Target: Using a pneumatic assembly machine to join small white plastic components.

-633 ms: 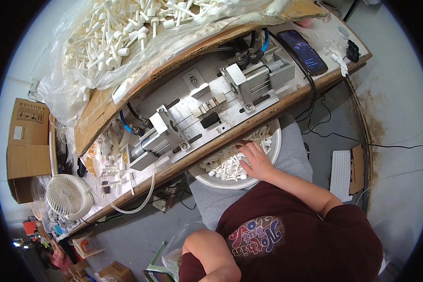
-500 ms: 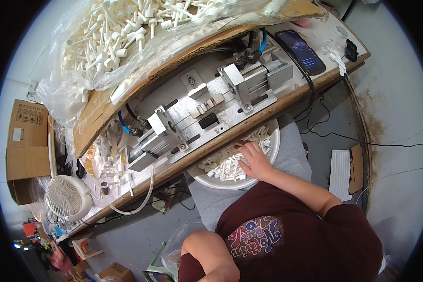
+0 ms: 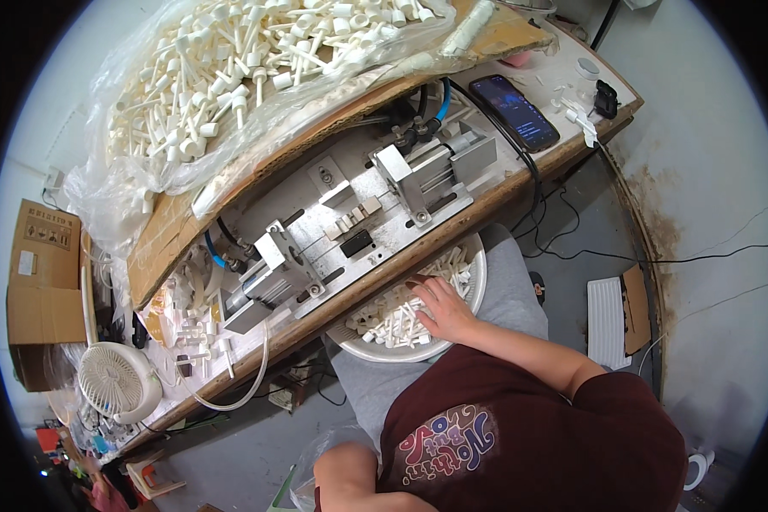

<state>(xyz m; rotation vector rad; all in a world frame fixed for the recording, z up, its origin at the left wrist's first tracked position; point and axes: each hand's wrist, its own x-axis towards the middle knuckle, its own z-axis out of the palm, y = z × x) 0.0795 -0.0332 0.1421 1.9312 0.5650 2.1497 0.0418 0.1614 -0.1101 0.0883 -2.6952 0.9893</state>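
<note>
Cluttered workshop bench [image 3: 520,183], wooden edge, seen from above — person seated close against it in a maroon shirt [image 3: 520,435].

Nearest: left arm [image 3: 350,474] at the lower edge, only the upper arm shows; the hand itself is out of sight, so its state can't be told. A clear plastic bag [image 3: 311,465] lies just beside it.

On the lap sits a round white bowl [image 3: 478,273], tucked partly under the bench edge — likely placed there so parts stay within short reach of the machine. It holds small white plastic stemmed parts [image 3: 392,320].

Right hand [image 3: 442,309] rests palm-down in the bowl, fingers loosely spread and curled onto the parts, touching them; whether any is actually pinched can't be told.

Above the bowl on the bench: a metal pneumatic fixture [image 3: 358,222] with blue hoses. Right of it a dark smartphone [image 3: 514,111], screen up. Left end, a small white fan [image 3: 115,380] and a cardboard box [image 3: 43,282].

Farthest: a big clear bag of the same white parts [image 3: 230,60] heaped on a cardboard sheet [image 3: 179,230] propped over the fixture — bulk supply, it seems.
</note>
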